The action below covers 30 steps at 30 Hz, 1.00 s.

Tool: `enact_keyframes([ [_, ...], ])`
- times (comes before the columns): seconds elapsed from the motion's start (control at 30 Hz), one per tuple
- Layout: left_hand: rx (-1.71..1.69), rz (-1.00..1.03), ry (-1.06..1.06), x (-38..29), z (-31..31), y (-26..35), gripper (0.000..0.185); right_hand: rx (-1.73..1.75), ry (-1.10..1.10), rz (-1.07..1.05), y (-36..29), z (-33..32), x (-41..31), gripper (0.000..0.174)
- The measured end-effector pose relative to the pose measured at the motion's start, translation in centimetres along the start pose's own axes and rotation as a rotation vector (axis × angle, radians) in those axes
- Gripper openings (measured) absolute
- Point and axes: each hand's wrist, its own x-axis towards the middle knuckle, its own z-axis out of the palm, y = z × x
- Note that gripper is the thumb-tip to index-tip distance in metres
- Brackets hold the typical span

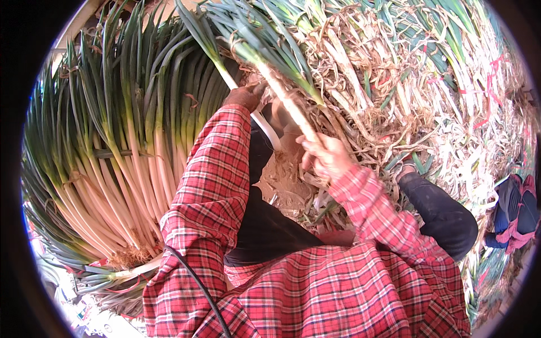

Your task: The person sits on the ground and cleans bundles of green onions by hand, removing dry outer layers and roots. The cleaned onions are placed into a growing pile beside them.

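My left hand [244, 98] grips a peeled Welsh onion [266, 129] by its white shaft. The onion's green leaves point away from me and its root end hangs over the littered ground. To the right, my right hand [326, 157] is closed around the lower shaft of another long onion [289, 103], which still wears a dirty, brownish outer skin. That onion slants up and left, its leaves overlapping others at the top. The fingertips of my left hand are partly hidden, close to the unpeeled onion; whether they touch it I cannot tell.
Cleaned onions [139, 169] are stacked thickly on my left, roots towards me. Unpeeled onions [351, 72] with dry leaves spread ahead and right, some with red ties [490, 84]. Peelings [448, 139] litter the ground. A black cable [198, 283] crosses my left sleeve; dark-and-red items [513, 213] lie far right.
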Motion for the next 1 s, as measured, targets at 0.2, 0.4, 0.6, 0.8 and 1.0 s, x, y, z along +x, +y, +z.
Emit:
enact_keyframes([
  [0.2,-1.25,-0.081,-0.181,0.1,-0.7,-0.1,0.077,-0.412,0.229,0.064,-1.1,5.2,-8.3,0.026],
  [0.4,-1.774,0.168,-0.241,-5.7,-2.5,4.8,0.05,-0.504,0.113,-0.14,1.9,6.8,-10.9,0.024],
  [0.6,-1.639,0.259,-0.152,-11.0,-2.2,10.1,0.048,-0.59,0.136,-0.181,-0.9,6.2,-8.7,0.027],
  [0.8,-1.462,-0.124,-0.341,-12.3,-0.6,9.8,0.042,-0.58,0.192,-0.209,0.3,-1.1,-3.2,0.04],
  [1.0,-1.201,-0.164,-0.292,-12.3,-1.3,8.8,0.04,-1.035,0.568,0.229,6.6,-15.0,-0.8,0.057],
])
